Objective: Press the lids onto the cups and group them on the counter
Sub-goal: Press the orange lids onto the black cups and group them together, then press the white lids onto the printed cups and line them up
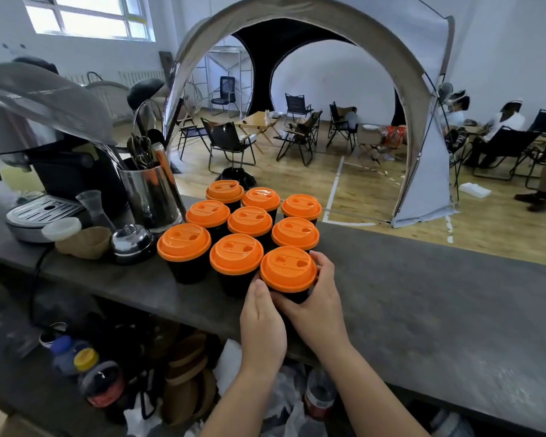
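Counter (423, 294): fingers (323, 263) wrap cup (289, 269).

Head-worn view looks forward and down, close over the counter (423, 294).

No legible text in view.
Orange lids (288, 269) carry only moulded ridges and sip holes, no lettering. Black cups (188, 271) show faint marks, too dark and small to read. Bottles (103, 384) under the counter (423, 310) have a red label, blurred past reading. Coffee machine (44, 121) has a faint line on its hood, unreadable.
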{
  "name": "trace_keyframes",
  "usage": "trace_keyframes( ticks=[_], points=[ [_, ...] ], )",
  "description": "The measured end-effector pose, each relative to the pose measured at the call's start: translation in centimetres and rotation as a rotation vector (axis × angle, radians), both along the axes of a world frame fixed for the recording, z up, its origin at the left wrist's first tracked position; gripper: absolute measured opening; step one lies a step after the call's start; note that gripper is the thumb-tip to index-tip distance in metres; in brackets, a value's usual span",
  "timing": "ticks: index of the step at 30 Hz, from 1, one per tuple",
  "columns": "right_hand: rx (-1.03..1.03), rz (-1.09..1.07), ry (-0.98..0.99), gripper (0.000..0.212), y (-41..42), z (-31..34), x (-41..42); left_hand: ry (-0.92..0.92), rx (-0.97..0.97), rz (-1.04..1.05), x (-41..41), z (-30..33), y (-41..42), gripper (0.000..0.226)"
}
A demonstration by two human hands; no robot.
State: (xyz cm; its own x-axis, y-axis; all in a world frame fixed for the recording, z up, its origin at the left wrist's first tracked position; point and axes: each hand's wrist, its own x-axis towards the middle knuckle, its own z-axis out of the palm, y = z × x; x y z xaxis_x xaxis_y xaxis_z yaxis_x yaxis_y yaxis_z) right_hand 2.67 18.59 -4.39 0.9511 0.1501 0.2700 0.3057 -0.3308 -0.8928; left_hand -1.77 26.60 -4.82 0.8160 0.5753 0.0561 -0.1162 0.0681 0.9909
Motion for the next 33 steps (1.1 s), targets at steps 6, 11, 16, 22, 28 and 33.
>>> trace_keyframes(
  ticks=[6, 11, 16, 22, 28, 33],
  points=[
    [-0.011, -0.029, 0.002, 0.108, -0.5, -0.2, -0.3, -0.007, 0.038, 0.055, -0.5, -0.3, 0.2, 0.028],
    [-0.010, -0.060, 0.011, 0.107, -2.4, -0.5, -1.1, -0.141, 0.059, 0.205, -2.7, 0.0, -0.6, 0.022],
    [0.038, -0.155, -0.059, 0.088, -5.5, 0.0, -1.6, -0.365, 0.197, 0.032, -2.7, 3.9, -1.9, 0.035],
    [0.169, -0.333, -0.093, 0.056, -10.4, 2.2, -1.3, -0.392, 0.194, -0.267, 1.5, 7.5, -5.3, 0.030],
    [0.235, -0.455, -0.171, 0.037, -17.8, 3.5, -2.5, -0.337, 0.162, -0.398, 3.9, 7.0, -11.6, 0.024],
    [0.214, -0.529, -0.193, 0.030, -25.6, 3.6, -4.2, -0.211, 0.103, -0.509, 3.6, 5.9, -19.9, 0.025]
  ],
)
